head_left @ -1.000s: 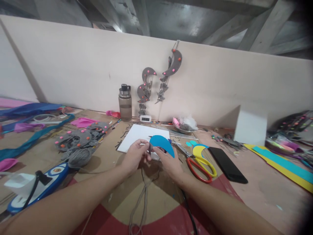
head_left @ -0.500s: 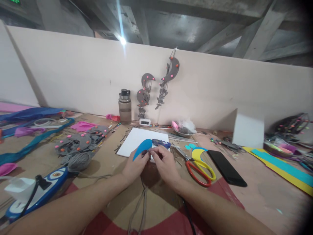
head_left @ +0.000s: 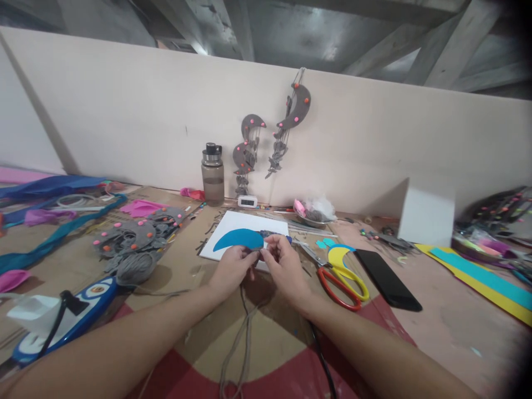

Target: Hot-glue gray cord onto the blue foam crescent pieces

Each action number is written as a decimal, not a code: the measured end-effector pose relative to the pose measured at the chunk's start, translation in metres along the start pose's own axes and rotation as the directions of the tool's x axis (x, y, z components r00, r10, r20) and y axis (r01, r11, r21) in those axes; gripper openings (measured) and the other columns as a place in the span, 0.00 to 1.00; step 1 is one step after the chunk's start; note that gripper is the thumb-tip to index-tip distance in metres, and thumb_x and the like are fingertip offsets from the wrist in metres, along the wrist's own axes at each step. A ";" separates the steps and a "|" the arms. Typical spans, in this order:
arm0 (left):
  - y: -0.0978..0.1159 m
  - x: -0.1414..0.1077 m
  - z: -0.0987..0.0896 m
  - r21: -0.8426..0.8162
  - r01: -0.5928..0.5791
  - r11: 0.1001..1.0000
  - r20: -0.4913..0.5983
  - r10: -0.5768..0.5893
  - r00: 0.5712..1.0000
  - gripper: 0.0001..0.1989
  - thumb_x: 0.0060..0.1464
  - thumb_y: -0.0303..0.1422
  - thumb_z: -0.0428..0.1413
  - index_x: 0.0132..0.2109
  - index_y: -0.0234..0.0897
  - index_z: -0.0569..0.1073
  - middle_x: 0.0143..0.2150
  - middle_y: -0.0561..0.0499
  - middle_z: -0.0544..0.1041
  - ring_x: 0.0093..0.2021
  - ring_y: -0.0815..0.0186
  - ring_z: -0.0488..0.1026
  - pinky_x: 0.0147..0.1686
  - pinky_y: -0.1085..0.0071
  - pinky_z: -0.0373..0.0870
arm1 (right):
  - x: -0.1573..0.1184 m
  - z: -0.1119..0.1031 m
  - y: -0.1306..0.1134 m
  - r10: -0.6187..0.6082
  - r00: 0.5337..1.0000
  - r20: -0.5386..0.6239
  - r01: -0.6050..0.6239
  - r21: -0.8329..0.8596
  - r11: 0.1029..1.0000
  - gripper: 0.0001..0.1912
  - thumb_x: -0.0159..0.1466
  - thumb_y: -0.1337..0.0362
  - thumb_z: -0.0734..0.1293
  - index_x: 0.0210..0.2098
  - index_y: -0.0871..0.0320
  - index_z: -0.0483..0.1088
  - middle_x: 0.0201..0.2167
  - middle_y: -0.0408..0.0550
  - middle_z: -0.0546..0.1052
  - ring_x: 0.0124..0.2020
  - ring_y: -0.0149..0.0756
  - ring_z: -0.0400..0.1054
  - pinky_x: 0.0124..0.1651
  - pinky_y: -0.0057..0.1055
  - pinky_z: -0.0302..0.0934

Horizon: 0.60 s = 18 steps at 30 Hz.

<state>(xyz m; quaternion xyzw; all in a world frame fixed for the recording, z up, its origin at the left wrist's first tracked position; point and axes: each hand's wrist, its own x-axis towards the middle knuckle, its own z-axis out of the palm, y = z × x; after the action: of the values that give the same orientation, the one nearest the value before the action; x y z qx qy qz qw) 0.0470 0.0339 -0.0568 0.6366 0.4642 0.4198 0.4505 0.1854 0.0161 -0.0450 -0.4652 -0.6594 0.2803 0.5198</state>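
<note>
A blue crescent-shaped piece (head_left: pixel 239 239) is pinched at its lower edge by my left hand (head_left: pixel 233 269), above a white board (head_left: pixel 233 221). My right hand (head_left: pixel 285 266) meets it at the piece's right end, thumb and index finger closed together; what lies between those fingertips is too small to tell. Behind my right fingers, a dark blue tool (head_left: pixel 266 235) rests on the board, mostly hidden. Grey yarn strands (head_left: pixel 247 338) run down below my hands. To the right lie red and yellow-handled scissors (head_left: pixel 338 288) and a yellow crescent with a blue edge (head_left: pixel 341 257).
A black phone (head_left: pixel 388 280) lies right of the scissors. A bottle (head_left: pixel 213 177) and a small white clock (head_left: pixel 247 201) stand at the back. Grey yarn (head_left: pixel 137 268) and a blue power strip (head_left: pixel 89 302) are at left. Grey crescent ornaments (head_left: pixel 297 108) hang on the wall.
The blue crescent has turned from steeply slanted to nearly level, its left tip now over the board. My hands remain together. The whole view has shifted slightly.
</note>
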 end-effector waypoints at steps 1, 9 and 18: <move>-0.001 0.000 0.001 -0.017 0.006 1.000 0.008 -0.006 1.000 0.18 0.51 0.43 0.51 0.21 0.36 0.68 0.13 0.52 0.68 0.14 0.70 0.62 0.18 0.74 0.52 | 0.000 0.000 0.000 -0.002 1.000 0.000 0.002 -0.006 1.000 0.11 0.59 0.63 0.61 0.41 0.57 0.63 0.27 0.41 0.67 0.29 0.31 0.63 0.34 0.29 0.58; -0.003 -0.002 0.000 -0.072 0.022 0.997 0.039 -0.019 0.999 0.15 0.51 0.44 0.51 0.31 0.34 0.69 0.13 0.56 0.68 0.12 0.74 0.58 0.15 0.77 0.51 | 0.005 -0.004 0.005 -0.015 0.999 0.036 0.020 -0.121 0.992 0.07 0.60 0.62 0.60 0.32 0.58 0.68 0.27 0.43 0.70 0.29 0.32 0.64 0.33 0.28 0.58; 0.002 -0.002 0.001 -0.144 0.008 0.989 0.002 -0.008 1.000 0.15 0.52 0.44 0.51 0.36 0.36 0.66 0.10 0.59 0.64 0.10 0.73 0.58 0.12 0.79 0.49 | 0.007 -0.004 0.006 -0.007 1.000 -0.011 0.006 -0.138 0.990 0.07 0.59 0.63 0.61 0.26 0.58 0.66 0.23 0.40 0.68 0.26 0.30 0.60 0.30 0.26 0.54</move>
<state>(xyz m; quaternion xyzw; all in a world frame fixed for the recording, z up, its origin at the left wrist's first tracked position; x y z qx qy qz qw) 0.0482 0.0309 -0.0552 0.6008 0.4348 0.4503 0.4972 0.1912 0.0241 -0.0454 -0.4996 -0.6757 0.2294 0.4911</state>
